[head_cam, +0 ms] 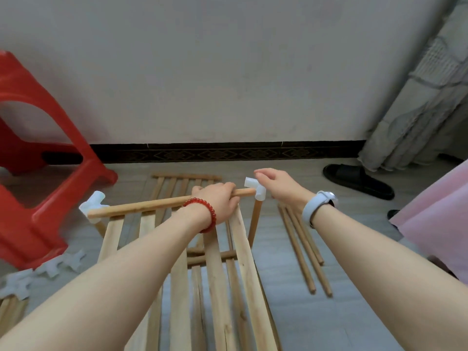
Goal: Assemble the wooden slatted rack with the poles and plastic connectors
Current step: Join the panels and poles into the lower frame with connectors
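On pale tiled floor, raised above it: unfinished wooden slatted panel, round pole crossing its far edge between 2 translucent white plastic connectors. Left hand curled around pole; right hand pinching right connector. Beside: 3 loose dowels, glossy red stool. No legible writing.

Big red plastic stool on the left, standing on the grey tiled floor right up by the plain white wall. A dark patterned baseboard strip runs along the bottom of that wall. Over on the right there's a black rubber slide sandal lying on the floor, near the bottom of a pale grey textured curtain. Pink fabric pokes in at the right edge, can't tell what it is.
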A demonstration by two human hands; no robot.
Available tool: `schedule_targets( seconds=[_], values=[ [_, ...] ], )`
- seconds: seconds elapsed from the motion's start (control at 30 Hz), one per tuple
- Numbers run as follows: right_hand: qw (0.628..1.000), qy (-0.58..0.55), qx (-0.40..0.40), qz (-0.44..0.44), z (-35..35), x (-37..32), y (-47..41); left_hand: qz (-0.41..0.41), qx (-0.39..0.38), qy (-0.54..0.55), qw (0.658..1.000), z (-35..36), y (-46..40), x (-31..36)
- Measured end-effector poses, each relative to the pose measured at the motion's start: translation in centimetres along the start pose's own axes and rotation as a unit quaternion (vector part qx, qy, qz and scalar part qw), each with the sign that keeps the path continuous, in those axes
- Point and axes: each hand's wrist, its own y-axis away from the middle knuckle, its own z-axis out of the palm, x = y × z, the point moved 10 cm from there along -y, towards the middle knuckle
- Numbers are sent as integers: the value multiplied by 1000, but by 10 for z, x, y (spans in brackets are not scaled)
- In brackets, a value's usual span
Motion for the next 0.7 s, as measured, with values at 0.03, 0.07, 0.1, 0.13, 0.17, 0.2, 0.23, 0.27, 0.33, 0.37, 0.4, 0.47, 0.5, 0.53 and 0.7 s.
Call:
schedule_targets(
  seconds=[0.03,0.07,0.1,0.13,0.17,0.2,0.23,0.27,0.33,0.37,0.4,0.47,0.5,0.53,0.7],
  values=[
    [1000,-11,-13,15,4,4,-4,7,7,-8,1000,1,-3,0],
    [999,-17,-22,21,8,6,-8,13,24,-21,999,0,-5,0],
    [999,-20,-28,18,12,9,-10,19,43,-34,998,-2,-5,-1],
    [999,-25,-32,9,15,10,-11,22,59,-45,997,-5,-4,-1],
    [999,-36,-35,0,17,11,-11,24,71,-50,996,-7,-3,-2],
    [998,-50,-39,-9,16,11,-9,25,80,-51,995,-9,-1,-3],
    [997,-59,-42,-17,13,11,-7,26,84,-48,995,-11,0,-5],
    [997,-58,-46,-24,11,10,-5,25,85,-45,995,-12,0,-6],
    [997,-35,-57,-30,9,8,-2,24,81,-40,996,-12,1,-9],
    [997,-27,-59,-30,11,8,-1,24,77,-39,996,-10,1,-9],
    [998,-22,-56,-29,12,7,-1,23,72,-38,996,-8,1,-8],
    [998,-32,-36,-27,12,8,-1,23,61,-34,997,-4,0,-6],
    [998,-45,-28,-23,12,10,-2,24,56,-30,998,-2,-1,-5],
    [998,-57,-23,-19,12,11,-2,26,53,-27,998,-1,-2,-4],
    [998,-49,-11,-21,14,12,-4,27,74,-18,997,-2,-2,-3]
  ],
)
